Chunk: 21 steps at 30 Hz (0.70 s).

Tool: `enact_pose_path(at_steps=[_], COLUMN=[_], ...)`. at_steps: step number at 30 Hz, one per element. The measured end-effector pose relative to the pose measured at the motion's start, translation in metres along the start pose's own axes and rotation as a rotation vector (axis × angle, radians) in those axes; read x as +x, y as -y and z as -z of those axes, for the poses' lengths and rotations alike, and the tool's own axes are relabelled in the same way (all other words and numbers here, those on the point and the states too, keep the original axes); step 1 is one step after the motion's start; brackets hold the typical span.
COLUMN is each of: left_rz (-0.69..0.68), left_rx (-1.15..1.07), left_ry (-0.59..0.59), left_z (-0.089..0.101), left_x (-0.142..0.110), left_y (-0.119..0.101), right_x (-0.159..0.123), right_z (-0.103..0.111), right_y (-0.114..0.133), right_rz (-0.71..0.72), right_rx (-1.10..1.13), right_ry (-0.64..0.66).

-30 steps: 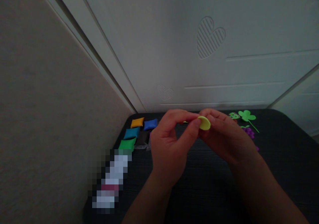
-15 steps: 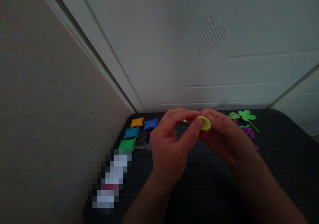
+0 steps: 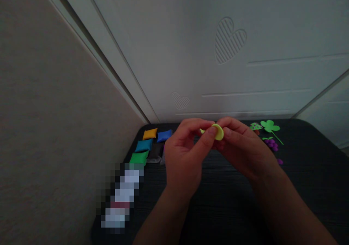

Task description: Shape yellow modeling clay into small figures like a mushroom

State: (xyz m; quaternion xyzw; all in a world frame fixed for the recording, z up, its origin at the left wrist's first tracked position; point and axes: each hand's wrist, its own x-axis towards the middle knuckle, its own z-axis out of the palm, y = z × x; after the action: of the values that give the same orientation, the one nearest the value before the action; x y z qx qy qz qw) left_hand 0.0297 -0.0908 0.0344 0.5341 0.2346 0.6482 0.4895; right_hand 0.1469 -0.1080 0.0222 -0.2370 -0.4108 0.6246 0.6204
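Note:
A small flattened disc of yellow modelling clay [image 3: 219, 132] is held up above the dark table. My left hand [image 3: 185, 154] pinches it between thumb and fingers, the thumb pressed on its near face. From the other side, my right hand [image 3: 242, 148] has its curled fingers and thumb at the disc's right edge; its lower fingers are partly hidden behind the clay. Another bit of yellow [image 3: 202, 131] shows through the gap in my left hand, and I cannot tell what it belongs to.
Coloured clay packets, among them an orange packet [image 3: 149, 133] and a green packet [image 3: 139, 158], lie left on the black table [image 3: 218, 205]. At right are a green clover [image 3: 269, 126], a spotted green piece [image 3: 255, 126] and a purple grape bunch [image 3: 271, 144]. A white panel [image 3: 163, 56] stands behind.
The yellow clay disc has shifted slightly left and turned, its edge now folded or tilted toward my left thumb. Both hands have moved a little left with it.

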Motion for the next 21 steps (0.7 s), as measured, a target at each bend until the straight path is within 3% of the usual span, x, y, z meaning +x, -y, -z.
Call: enact_pose_path(at_steps=[21], left_rz=[-0.073], left_rx=[0.107], left_ry=[0.019], left_z=[0.0011], left_x=[0.0006], left_y=[-0.0016], right_x=[-0.0009], right_z=[-0.0002], right_y=[0.0022], right_rz=[-0.018], right_rx=[0.061], right_ry=[0.038])
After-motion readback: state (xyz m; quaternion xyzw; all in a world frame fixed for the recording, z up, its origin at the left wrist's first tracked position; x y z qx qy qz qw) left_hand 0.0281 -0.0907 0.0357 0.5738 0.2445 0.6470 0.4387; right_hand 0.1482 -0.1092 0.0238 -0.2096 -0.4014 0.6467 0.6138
